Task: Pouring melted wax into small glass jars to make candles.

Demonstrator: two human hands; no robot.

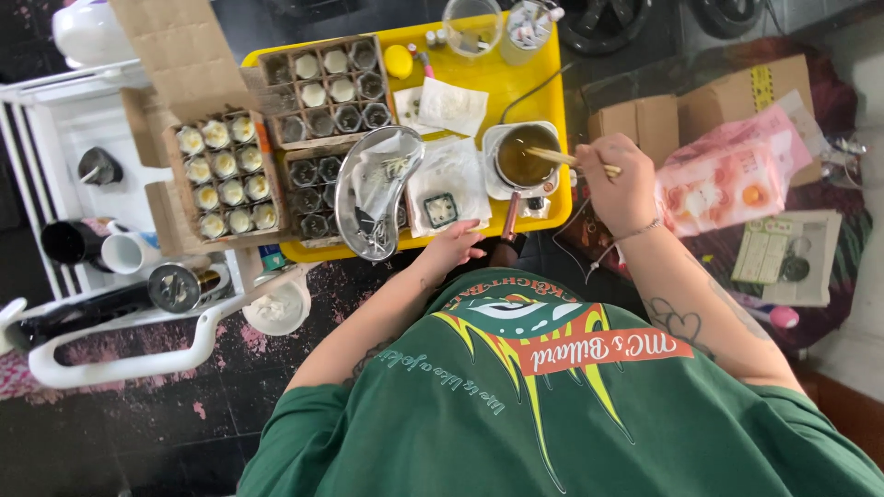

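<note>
Yellow tray (552, 101) carries everything: the left hand (451, 247) rests open-fingered on its near edge, holding nothing. The right hand (615, 184) pinches light, stiff wooden sticks (552, 156) stirring the small pot (521, 158) of brown liquid, likely spill-prone; its handle offers the safest hold.

Tray: glossy yellow plastic tray (460, 69), smooth.
Dish: kidney-shaped polished metal dish (354, 198), mirror-bright.
Pot: small metal pot (525, 156) of glossy amber liquid.
Sticks: pale matt wooden sticks (562, 158).
Boxes: brown matt cardboard box (175, 55), rough-edged.
Wrappers: thin white crinkled paper sheets (451, 106).
Bag: pink shiny plastic bag (727, 175).
</note>
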